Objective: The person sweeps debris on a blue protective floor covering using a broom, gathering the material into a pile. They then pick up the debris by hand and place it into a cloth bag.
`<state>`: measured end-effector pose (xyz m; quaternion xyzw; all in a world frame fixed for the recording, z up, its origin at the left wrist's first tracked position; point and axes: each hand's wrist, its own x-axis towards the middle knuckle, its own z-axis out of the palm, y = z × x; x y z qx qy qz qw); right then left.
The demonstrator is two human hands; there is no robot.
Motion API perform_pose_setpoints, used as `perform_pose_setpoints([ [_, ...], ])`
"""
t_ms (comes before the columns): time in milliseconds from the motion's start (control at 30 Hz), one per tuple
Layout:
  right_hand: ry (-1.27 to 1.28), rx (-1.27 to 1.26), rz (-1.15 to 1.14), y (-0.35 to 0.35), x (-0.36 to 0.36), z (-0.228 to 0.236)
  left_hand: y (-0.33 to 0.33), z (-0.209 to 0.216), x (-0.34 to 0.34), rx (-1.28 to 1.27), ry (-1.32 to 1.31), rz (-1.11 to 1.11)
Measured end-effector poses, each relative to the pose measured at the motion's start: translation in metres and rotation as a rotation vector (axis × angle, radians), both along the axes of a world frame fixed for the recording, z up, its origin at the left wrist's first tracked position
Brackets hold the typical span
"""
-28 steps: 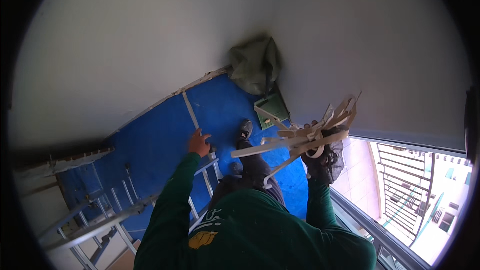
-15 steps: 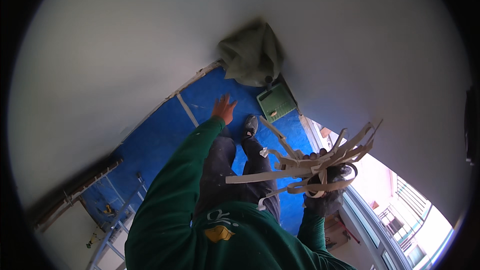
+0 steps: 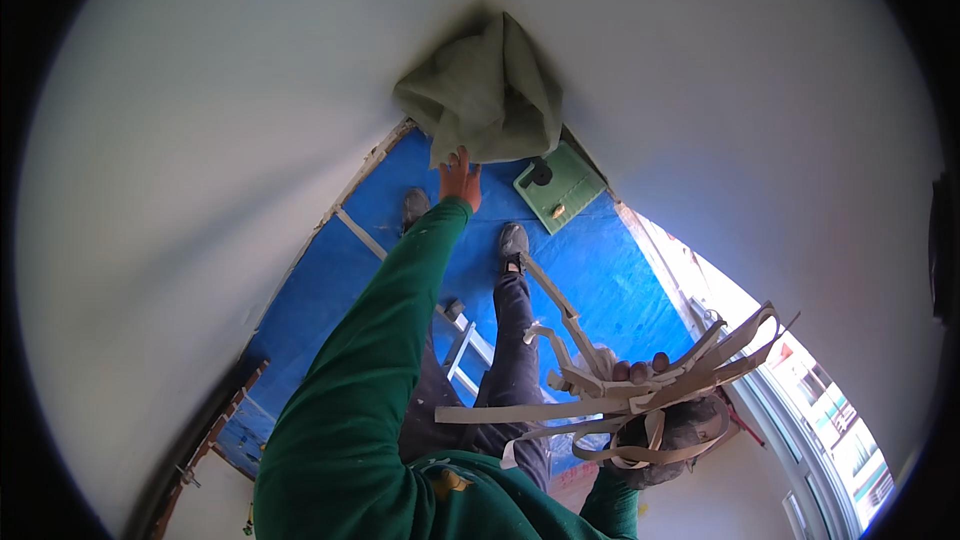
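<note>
My left hand [image 3: 460, 183] reaches forward with its fingers stretched out, and it holds nothing. Its fingertips overlap the lower edge of a crumpled olive-green cloth bag [image 3: 480, 90] in the corner; whether they touch it I cannot tell. Low on the right, my right hand [image 3: 665, 430], dark grey as if gloved, is closed around a loose bundle of used masking tape strips [image 3: 600, 405]. The beige strips stick out in several directions and curl around the hand, hiding part of it.
A green paint tray [image 3: 575, 180] lies right of the bag, with a dark round piece and a small tan piece on it. Blue sheeting [image 3: 400, 275] covers the floor. Walls meet behind the bag. A metal ladder [image 3: 465, 345] stands behind my legs; a window [image 3: 800, 420] is at right.
My left hand has moved forward, up to the bag's edge. A foot has come forward on the left. The bag now looks larger and closer. The tape bundle stays in my right hand.
</note>
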<state>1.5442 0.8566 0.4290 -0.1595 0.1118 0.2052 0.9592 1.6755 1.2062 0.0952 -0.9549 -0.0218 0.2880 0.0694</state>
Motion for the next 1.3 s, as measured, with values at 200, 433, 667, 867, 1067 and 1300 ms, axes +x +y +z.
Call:
perform_pose_setpoints([
  [200,0.006,-0.157,-0.289,0.001,-0.014,-0.016,-0.005,-0.02,0.025,-0.054,-0.044,0.019],
  [433,-0.122,-0.129,-0.15,0.019,0.012,-0.011,0.046,0.071,0.019,-0.723,-0.683,0.439],
  [667,-0.128,-0.208,-0.166,0.082,0.075,0.023,0.119,0.174,0.046,-0.82,-0.773,0.505],
  [867,-0.326,0.031,-0.152,0.141,0.137,0.024,0.144,0.205,0.029,-0.799,-0.635,0.39],
  [1067,-0.307,0.03,-0.132,0.187,0.182,0.026,0.157,0.2,0.015,-0.802,-0.538,0.331],
  [1300,-0.531,-0.649,-0.349,0.238,0.172,-0.003,0.176,0.228,0.022,-0.973,-0.492,0.498],
])
